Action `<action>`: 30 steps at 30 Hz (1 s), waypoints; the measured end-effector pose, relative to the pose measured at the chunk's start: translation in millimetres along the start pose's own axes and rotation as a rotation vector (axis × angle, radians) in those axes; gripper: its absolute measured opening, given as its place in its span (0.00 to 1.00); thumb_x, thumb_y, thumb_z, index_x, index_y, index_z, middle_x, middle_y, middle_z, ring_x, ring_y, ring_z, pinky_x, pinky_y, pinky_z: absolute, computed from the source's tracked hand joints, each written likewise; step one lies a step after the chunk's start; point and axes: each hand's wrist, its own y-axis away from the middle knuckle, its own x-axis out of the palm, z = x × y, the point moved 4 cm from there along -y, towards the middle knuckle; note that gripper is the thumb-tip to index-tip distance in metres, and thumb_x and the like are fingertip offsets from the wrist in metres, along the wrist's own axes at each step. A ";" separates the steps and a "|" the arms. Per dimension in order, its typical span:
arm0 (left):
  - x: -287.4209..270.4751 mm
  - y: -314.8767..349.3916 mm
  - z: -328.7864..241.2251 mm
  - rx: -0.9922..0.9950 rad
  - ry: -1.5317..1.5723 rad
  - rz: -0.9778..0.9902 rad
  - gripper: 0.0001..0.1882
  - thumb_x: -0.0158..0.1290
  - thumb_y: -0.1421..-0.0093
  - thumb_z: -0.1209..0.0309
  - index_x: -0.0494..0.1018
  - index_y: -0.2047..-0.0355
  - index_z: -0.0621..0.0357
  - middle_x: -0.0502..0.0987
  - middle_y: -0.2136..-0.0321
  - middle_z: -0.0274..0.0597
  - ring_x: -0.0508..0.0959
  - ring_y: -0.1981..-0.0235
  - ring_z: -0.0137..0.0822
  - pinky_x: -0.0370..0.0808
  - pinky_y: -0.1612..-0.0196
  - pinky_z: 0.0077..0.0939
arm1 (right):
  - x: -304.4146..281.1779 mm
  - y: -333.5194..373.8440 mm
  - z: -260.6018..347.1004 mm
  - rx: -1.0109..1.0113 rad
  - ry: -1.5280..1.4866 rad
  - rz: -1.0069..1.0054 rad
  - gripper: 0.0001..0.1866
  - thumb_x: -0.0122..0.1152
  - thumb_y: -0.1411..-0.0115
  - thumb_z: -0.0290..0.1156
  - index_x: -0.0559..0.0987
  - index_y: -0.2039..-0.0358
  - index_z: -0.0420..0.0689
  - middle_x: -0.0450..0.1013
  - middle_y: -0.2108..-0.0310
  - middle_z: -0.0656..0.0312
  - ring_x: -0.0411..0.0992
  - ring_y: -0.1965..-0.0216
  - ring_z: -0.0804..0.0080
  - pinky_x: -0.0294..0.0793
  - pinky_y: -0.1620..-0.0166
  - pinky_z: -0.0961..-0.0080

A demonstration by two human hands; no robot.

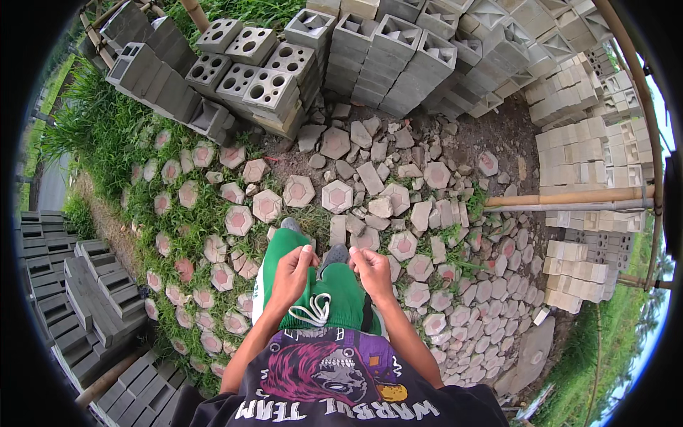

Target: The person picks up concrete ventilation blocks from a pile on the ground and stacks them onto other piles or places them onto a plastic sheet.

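My left hand [294, 273] is held in front of my lap with the fingers curled in and the thumb on top. Across from it, my right hand [372, 271] is closed the same way, and a gap separates the two. Whatever either hand might hold is hidden by the curled fingers. Below them are my green shorts [331, 288], with a white drawstring [311, 310] tied at the waist. Two grey shoes [336, 254] show between and beside the hands, on the paved ground.
Hexagonal pavers [336, 196] with grass between them cover the ground, along with broken concrete pieces [370, 178]. Stacked hollow blocks [405, 53] rise ahead, and pale blocks [580, 153] at the right. A bamboo pole [569, 198] juts in there. Grey blocks [99, 285] lie at left.
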 end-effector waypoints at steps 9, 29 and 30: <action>-10.2 -162.7 -29.1 -0.139 0.196 -0.030 0.07 0.56 0.39 0.71 0.72 0.67 0.61 0.76 0.69 0.33 0.74 0.64 0.23 0.70 0.58 0.19 | 22.4 -163.0 50.8 0.147 0.015 0.032 0.19 0.54 0.35 0.39 0.73 0.79 0.40 0.70 0.81 0.67 0.66 0.77 0.84 0.66 0.71 0.83; -30.4 -433.0 -82.5 -0.485 0.410 -0.234 0.23 0.48 0.33 0.62 0.65 0.85 0.58 0.69 0.84 0.31 0.69 0.78 0.22 0.65 0.75 0.18 | 58.8 -441.0 135.0 0.358 0.074 0.193 0.16 0.53 0.34 0.40 0.75 0.72 0.40 0.70 0.79 0.67 0.67 0.75 0.84 0.64 0.71 0.84; -25.5 -446.6 -84.5 -0.482 0.434 -0.219 0.21 0.40 0.30 0.60 0.69 0.77 0.60 0.72 0.79 0.35 0.73 0.75 0.26 0.69 0.71 0.21 | 57.1 -459.1 133.8 0.351 0.077 0.205 0.16 0.53 0.34 0.39 0.75 0.72 0.40 0.71 0.79 0.68 0.68 0.74 0.84 0.65 0.70 0.83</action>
